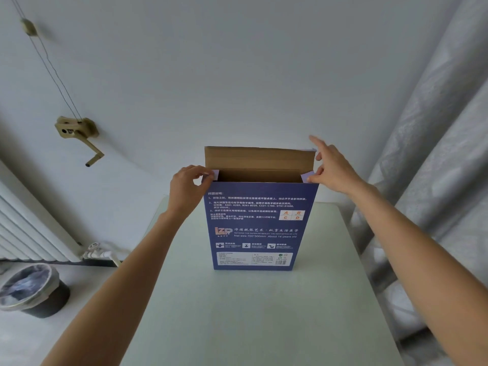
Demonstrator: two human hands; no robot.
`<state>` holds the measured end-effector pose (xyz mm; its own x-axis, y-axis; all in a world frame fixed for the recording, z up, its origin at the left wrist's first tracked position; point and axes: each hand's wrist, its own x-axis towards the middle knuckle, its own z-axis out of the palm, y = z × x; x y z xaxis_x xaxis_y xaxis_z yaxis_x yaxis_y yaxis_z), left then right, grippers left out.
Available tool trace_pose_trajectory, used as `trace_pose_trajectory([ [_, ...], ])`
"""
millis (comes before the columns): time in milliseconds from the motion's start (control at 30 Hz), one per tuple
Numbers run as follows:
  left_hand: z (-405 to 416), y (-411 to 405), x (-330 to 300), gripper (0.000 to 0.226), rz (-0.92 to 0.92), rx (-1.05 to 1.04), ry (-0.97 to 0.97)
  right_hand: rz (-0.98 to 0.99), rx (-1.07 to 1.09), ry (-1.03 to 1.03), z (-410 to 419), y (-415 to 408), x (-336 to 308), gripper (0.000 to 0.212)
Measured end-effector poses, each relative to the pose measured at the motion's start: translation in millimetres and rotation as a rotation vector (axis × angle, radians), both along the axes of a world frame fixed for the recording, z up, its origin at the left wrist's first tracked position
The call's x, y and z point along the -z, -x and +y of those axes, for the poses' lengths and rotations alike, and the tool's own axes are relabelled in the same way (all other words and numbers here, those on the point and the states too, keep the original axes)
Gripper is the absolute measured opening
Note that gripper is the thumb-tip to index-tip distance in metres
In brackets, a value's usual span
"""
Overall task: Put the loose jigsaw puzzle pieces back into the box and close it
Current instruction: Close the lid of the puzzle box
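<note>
A blue jigsaw puzzle box (261, 225) stands upright on a pale table (250, 313), its printed back facing me. Its top is open, with the brown lid flap (260, 158) standing up behind the opening. My left hand (188, 187) pinches the small side flap (215, 175) at the top left corner. My right hand (331, 166) holds the small side flap (306, 177) at the top right corner, with its index finger stretched up beside the lid flap. No loose puzzle pieces are visible, and the inside of the box is hidden.
A lined waste bin (33, 289) stands on the floor at the left, below a white radiator (29, 228). A wall-mounted crank (79, 136) hangs on the white wall. Grey curtains (435, 154) run along the table's right side.
</note>
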<state>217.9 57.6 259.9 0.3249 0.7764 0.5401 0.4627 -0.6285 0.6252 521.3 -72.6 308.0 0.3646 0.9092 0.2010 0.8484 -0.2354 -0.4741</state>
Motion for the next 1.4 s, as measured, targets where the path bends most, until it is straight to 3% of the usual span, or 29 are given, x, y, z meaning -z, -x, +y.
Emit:
trace_pose_trajectory([
  [100, 1.5, -5.0, -10.3, 0.041, -0.105, 0.028, 0.125, -0.074, -0.040, 0.033, 2.0, -1.6, -1.9, 0.066],
  [233, 8.8, -1.6, -12.2, 0.073, -0.113, 0.070, 0.150, -0.078, -0.041, -0.220, -15.0, 4.3, 9.2, 0.038],
  [433, 7.4, 4.8, -10.9, 0.030, -0.023, 0.153, 0.017, -0.105, 0.071, -0.392, -23.3, 13.1, 22.5, 0.014],
  [700, 8.5, 6.4, -11.1, 0.021, 0.024, 0.177, -0.001, -0.214, 0.183, -0.433, -28.9, 24.6, 45.7, 0.017],
  [967, 8.4, 2.6, -9.0, 0.018, 0.052, 0.126, -0.104, -0.056, 0.234, -0.475, -28.6, 27.1, 51.5, 0.014],
  [1100, 7.5, 2.4, -3.2, 0.018, 0.102, 0.104, -0.146, -0.236, 0.211, -0.446, -24.8, 25.6, 47.5, 0.015],
  [1200, 3.8, 3.9, 0.4, 0.020, 0.235, 0.014, -0.313, -0.433, -0.010, -0.395, -17.9, 24.5, 45.9, 0.012],
  [1267, -1.3, 1.6, 0.8, 0.031, 0.387, -0.030, -0.421, -0.507, -0.171, -0.324, -14.5, 29.9, 53.6, 0.027],
  [1400, -19.3, -24.5, -0.2, 0.059, 0.637, 0.114, -0.372, -0.600, -0.181, -0.288, -15.4, 37.3, 70.3, 0.050],
])
